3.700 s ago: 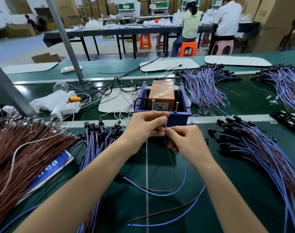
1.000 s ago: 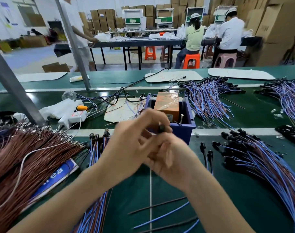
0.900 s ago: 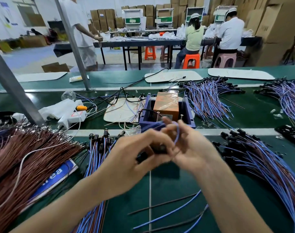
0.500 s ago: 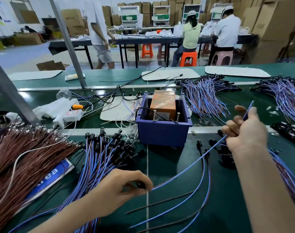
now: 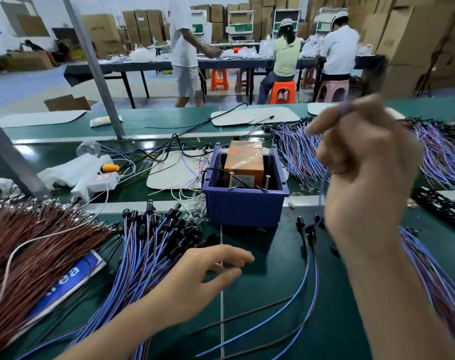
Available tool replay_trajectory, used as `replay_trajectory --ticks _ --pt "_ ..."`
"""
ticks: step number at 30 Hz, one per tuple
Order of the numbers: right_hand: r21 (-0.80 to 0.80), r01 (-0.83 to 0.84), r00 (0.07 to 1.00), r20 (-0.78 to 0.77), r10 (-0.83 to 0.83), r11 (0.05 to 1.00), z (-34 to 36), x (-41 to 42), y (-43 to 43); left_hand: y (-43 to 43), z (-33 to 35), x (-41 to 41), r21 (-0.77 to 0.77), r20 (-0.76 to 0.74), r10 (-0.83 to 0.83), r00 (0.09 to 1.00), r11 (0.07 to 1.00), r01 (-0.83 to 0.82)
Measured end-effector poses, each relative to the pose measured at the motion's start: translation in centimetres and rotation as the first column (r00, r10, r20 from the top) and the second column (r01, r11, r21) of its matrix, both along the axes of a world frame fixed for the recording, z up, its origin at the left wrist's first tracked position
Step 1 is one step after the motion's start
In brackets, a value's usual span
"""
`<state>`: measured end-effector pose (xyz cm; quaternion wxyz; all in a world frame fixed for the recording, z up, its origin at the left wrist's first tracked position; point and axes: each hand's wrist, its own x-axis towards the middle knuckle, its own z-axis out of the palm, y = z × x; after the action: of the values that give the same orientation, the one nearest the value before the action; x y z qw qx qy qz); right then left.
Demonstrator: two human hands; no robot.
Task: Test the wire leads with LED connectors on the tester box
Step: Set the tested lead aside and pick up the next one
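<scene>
Right hand (image 5: pixel 364 172) raised, grip clamped on a blue wire lead (image 5: pixel 321 187) (motion-blurred) that hangs toward the counter (image 5: pixel 268 287). Left hand (image 5: pixel 203 279) low, fingers apart, holding nothing, just right of the lead pile (image 5: pixel 148 245). Tester box (image 5: pixel 244 209) stands farther back, centre.

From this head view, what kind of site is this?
Most likely a factory assembly and test line: a green conveyor belt piled with bundled wire leads, a tester box in a blue bin, and workers on stools beside stacked cartons.
</scene>
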<state>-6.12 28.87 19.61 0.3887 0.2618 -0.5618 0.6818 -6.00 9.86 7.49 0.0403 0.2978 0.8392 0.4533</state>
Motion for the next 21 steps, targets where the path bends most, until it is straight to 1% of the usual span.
replay_trajectory --ticks 1,2,3,5,7,9,10,12,15,18,21 --pt "0.068 -0.046 0.999 0.011 0.046 0.997 -1.2 0.4 -0.8 0.2 0.4 0.3 0.078 0.005 0.014 1.0 0.997 -0.014" --pt "0.114 -0.097 0.994 0.064 0.09 0.989 -2.6 0.7 -1.6 0.4 0.8 0.5 0.173 0.014 0.036 0.999 0.984 -0.038" --pt "0.119 -0.149 0.979 0.156 0.129 0.982 -4.3 1.0 -2.4 0.5 1.2 0.6 0.266 0.024 0.068 0.997 0.961 -0.072" --pt "0.013 -0.21 0.907 0.376 0.189 0.978 -8.0 1.2 -3.7 0.5 1.5 0.5 0.379 0.029 0.156 0.987 0.912 -0.155" --pt "-0.13 -0.186 0.8 0.555 0.226 0.974 -10.9 1.2 -4.5 0.8 1.6 0.3 0.391 0.062 0.236 0.97 0.888 -0.242" --pt "-0.226 -0.132 0.712 0.656 0.25 0.965 -12.9 0.9 -4.9 1.2 1.3 0.1 0.369 0.16 0.262 0.952 0.878 -0.304" --pt "-0.243 -0.116 0.686 0.682 0.255 0.963 -13.5 0.7 -4.9 1.4 1.2 0.0 0.362 0.215 0.265 0.94 0.872 -0.329" --pt "-0.257 -0.112 0.661 0.702 0.265 0.96 -14.1 0.5 -4.9 1.6 0.9 -0.3 0.363 0.3 0.279 0.912 0.851 -0.38" --pt "-0.253 -0.123 0.667 0.695 0.269 0.96 -14.1 0.3 -4.9 1.9 0.6 -1.1 0.399 0.392 0.296 0.871 0.799 -0.451" --pt "-0.247 -0.086 0.671 0.702 0.24 0.965 -14.0 0.1 -4.9 2.5 0.5 -1.8 0.418 0.437 0.29 0.851 0.772 -0.478" --pt "-0.254 -0.074 0.645 0.725 0.24 0.964 -14.2 -0.2 -4.6 3.0 0.6 -2.5 0.435 0.452 0.254 0.855 0.774 -0.46"
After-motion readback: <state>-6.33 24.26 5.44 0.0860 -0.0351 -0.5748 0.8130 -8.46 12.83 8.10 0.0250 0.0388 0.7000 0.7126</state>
